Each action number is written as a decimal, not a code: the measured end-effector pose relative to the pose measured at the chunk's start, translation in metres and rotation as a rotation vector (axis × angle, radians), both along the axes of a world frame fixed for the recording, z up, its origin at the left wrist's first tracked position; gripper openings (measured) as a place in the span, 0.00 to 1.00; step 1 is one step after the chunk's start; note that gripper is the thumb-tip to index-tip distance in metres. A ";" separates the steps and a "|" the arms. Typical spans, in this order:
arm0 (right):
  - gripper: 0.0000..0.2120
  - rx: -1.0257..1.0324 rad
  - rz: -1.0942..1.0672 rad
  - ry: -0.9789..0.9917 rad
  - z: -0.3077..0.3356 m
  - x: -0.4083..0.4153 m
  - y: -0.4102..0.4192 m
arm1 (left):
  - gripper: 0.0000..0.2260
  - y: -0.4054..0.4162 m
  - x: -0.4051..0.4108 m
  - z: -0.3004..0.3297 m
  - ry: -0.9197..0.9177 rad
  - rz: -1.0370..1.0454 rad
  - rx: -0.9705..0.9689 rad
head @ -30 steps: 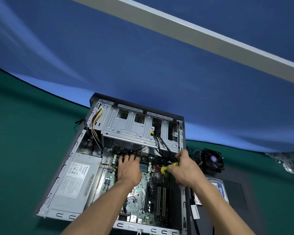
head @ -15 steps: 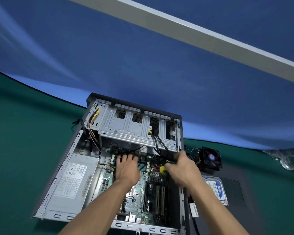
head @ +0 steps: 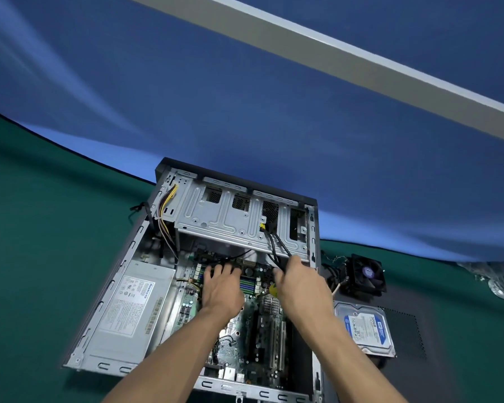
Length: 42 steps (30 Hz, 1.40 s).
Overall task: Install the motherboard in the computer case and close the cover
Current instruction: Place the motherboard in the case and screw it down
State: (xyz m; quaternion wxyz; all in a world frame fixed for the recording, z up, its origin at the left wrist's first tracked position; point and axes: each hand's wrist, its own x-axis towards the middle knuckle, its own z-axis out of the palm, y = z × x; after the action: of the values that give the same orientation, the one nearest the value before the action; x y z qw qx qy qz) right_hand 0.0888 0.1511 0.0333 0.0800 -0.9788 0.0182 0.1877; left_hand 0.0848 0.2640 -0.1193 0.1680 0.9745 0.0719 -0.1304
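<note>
On a green cloth (head: 41, 242), seen from the head camera, an open case (head: 122, 274) lies on its side with the motherboard (head: 245, 335) flat inside it, between the power supply (head: 128, 306) on the left and the case's right wall. At the far end a metal drive cage (head: 230, 219) spans the case, with a bundle of yellow and black wires (head: 166, 205) running down at its left corner. The left hand (head: 220, 289) lies palm down on the board, fingers spread and fairly straight, their tips touching the connectors near the board's far edge just below the cage. The right hand (head: 300, 283) hovers over the board's right side, its fingers curled round black cables (head: 277, 245) that hang from the cage, and a screwdriver's yellow handle (head: 273, 290) shows under its palm; how it is held there cannot be told. To the right of the case, on a dark panel (head: 405, 324) lying flat on the cloth, sit a cooler fan (head: 367, 273) and, nearer the person, a hard drive (head: 364, 330) with a blue and white label. Clear plastic (head: 495, 277) lies at the far right edge. Behind the cloth hangs a blue backdrop (head: 245, 97), crossed by a pale bar (head: 332, 50).
</note>
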 end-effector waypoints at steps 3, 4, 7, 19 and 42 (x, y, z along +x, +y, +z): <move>0.17 0.096 0.007 0.098 0.005 0.007 0.006 | 0.23 0.001 0.000 -0.001 -0.004 -0.009 0.007; 0.16 0.072 0.014 0.112 0.006 0.008 0.006 | 0.23 0.000 0.000 -0.002 -0.006 -0.008 0.006; 0.15 0.001 0.012 0.090 0.005 0.013 0.007 | 0.23 0.001 0.000 -0.003 -0.014 -0.001 -0.003; 0.11 -0.124 0.009 0.115 0.009 0.025 -0.001 | 0.23 0.002 -0.001 -0.001 -0.010 -0.004 -0.016; 0.17 0.016 0.152 -0.188 -0.002 -0.010 -0.083 | 0.07 -0.022 -0.004 0.046 -0.248 0.076 -0.381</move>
State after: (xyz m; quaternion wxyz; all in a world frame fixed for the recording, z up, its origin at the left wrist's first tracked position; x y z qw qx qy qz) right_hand 0.0793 0.0680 0.0318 0.0747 -0.9899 -0.0653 0.1010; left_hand 0.0806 0.2424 -0.0732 0.3612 0.9304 0.0613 -0.0143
